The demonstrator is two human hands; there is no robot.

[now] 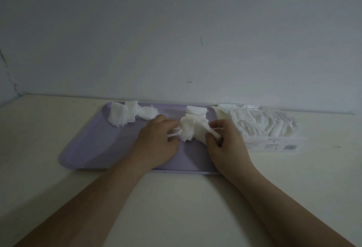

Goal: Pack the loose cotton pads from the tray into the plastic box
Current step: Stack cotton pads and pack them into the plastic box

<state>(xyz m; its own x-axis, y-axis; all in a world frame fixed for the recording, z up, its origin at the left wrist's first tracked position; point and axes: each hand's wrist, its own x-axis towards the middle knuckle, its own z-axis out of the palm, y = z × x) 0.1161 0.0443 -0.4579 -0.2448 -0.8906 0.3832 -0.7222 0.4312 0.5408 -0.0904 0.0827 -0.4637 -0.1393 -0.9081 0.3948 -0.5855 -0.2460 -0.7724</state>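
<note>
Seen from above, on the right half of a lilac tray [94, 145]: a loose heap of cotton pads [191, 129], white, squeezed from both sides. Pinched at its left edge by the curled fingers of the left hand [156, 143], knuckles up, forearm running in from the lower left. Gripped at its right by the right hand [225, 141], thumb and fingers closed round a few pads, forearm coming in from the lower right. Just behind the heap, at the tray's far rim, a small flat stack of pads [195, 109]. In the tray's far left corner, well apart, a tumbled pile of pads [129, 114]. Open tray floor across the near left. Just beside the tray's right edge, close to the wall [176, 31], a clear plastic box [274, 145], open on top, filled with rows of packed pads [262, 123], printed label on its near side. Under everything, a pale table [176, 207], stretching wide in front of the tray.
</note>
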